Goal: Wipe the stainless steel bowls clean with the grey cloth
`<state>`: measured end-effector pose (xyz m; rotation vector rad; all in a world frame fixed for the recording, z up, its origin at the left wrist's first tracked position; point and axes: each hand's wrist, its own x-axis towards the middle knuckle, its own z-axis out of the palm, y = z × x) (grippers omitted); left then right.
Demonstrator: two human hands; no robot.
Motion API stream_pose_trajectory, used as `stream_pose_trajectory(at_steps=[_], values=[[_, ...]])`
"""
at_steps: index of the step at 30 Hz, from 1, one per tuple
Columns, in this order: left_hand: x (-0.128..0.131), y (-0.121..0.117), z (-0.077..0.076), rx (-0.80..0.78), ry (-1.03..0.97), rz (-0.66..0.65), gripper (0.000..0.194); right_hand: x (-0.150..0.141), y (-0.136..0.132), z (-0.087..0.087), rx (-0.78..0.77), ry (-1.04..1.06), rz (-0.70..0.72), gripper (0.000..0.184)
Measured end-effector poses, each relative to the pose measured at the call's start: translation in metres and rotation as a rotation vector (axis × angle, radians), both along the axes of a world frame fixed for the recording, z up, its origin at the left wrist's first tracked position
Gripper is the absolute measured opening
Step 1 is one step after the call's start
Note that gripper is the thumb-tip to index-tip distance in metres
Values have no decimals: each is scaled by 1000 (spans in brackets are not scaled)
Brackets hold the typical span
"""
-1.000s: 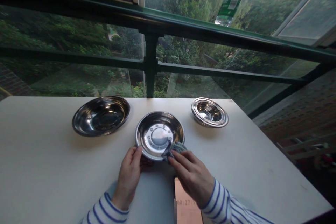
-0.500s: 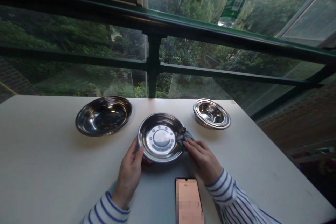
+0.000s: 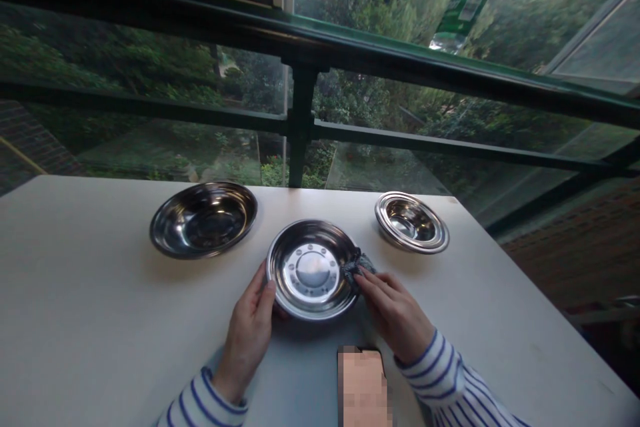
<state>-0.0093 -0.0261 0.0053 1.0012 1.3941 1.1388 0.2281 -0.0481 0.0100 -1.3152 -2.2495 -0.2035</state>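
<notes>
White table (image 3: 100, 320) — green railing (image 3: 410, 60), glass, leafy trees (image 3: 380, 7) beyond.

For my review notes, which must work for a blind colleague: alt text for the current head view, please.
The left hand holds a metal bowl over a white table while the right hand presses a cloth to its rim. Two more metal bowls and a phone lie nearby.

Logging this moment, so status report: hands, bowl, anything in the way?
Left hand gripping middle bowl by its left side. Right hand pressing cloth to its right rim. Phone close by, nothing blocking.
</notes>
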Motion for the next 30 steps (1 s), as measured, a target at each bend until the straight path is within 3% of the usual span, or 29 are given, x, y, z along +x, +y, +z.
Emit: stream_pose_trajectory(at_steps=[5, 8, 11, 14, 18, 25, 30], values=[[1, 1, -1, 7, -38, 18, 56, 2, 18, 6, 24, 11, -42, 29], [2, 2, -4, 35, -58, 51, 47, 3, 8, 6, 14, -29, -8, 30], [2, 3, -7, 83, -42, -7, 46, 6, 0, 3, -16, -18, 6, 31], [2, 3, -10, 100, 10, -62, 51, 9, 14, 3, -30, 8, -24, 31], [4, 0, -12, 91, 49, -11, 53, 9, 31, 4, -57, 13, -73, 29], [3, 2, -12, 149, 116, -4, 48, 12, 1, 10, -119, -48, -31, 34], [1, 4, -5, 91, 82, -62, 52, 10, 43, 21, -247, -171, -63, 31]])
